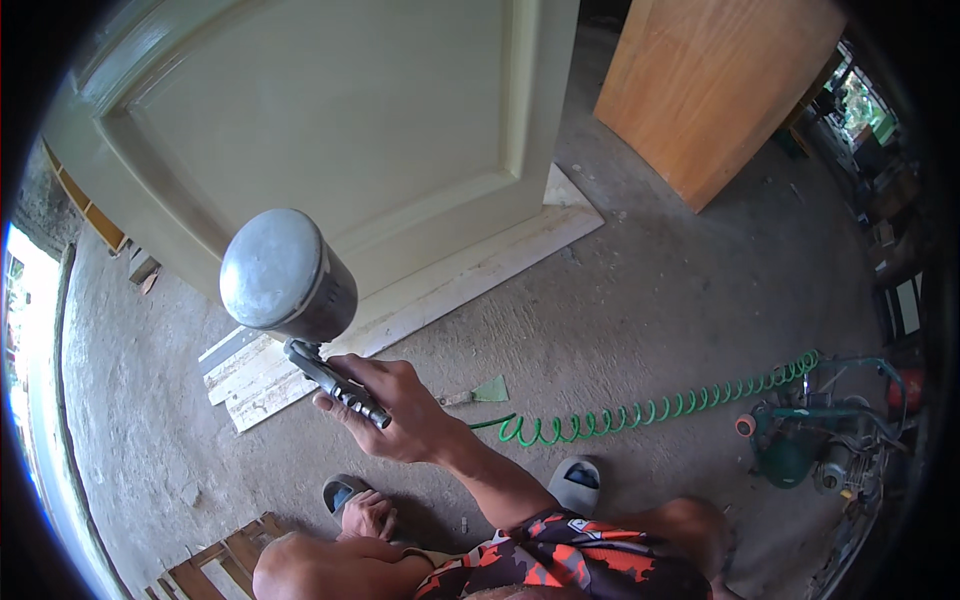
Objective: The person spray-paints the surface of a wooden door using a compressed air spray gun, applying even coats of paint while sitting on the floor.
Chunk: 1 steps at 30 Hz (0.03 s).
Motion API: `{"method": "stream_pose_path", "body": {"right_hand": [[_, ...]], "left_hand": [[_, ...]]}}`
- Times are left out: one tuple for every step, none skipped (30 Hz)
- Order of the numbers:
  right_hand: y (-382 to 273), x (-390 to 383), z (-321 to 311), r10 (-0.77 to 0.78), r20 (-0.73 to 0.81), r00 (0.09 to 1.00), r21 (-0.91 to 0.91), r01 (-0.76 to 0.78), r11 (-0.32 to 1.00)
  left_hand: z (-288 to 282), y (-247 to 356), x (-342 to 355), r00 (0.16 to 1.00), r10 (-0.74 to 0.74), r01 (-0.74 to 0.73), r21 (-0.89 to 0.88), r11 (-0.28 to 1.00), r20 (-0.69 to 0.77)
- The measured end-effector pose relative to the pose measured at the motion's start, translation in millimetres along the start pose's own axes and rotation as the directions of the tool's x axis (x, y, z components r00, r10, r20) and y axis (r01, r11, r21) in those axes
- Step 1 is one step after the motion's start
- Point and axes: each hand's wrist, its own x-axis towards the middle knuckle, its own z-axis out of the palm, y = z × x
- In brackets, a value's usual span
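My right hand is wrapped round the handle of a metal spray gun, held out in front of me. A large silver paint cup sits on top of the gun and hides part of the door behind it. That cream panelled door stands upright on pale boards laid over the floor. Down by my left sandal, my left hand hangs low with its fingers curled in and nothing visible in them. A green coiled air hose runs rightward from behind my right forearm.
A green air compressor stands at the right. Toward the back right is an orange-brown wooden panel. A small flat green piece lies on the concrete floor near my wrist. Wooden slats lie at the lower left.
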Motion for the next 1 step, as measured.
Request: {"method": "stream_pose_path", "body": {"right_hand": [[3.0,-0.5,1.2,-0.006,-0.015,1.000,-0.007,0.006,1.000]], "left_hand": [[-1.1,0.4,1.5,1.000,-0.006,0.006,-0.002,1.000,0.012]]}}
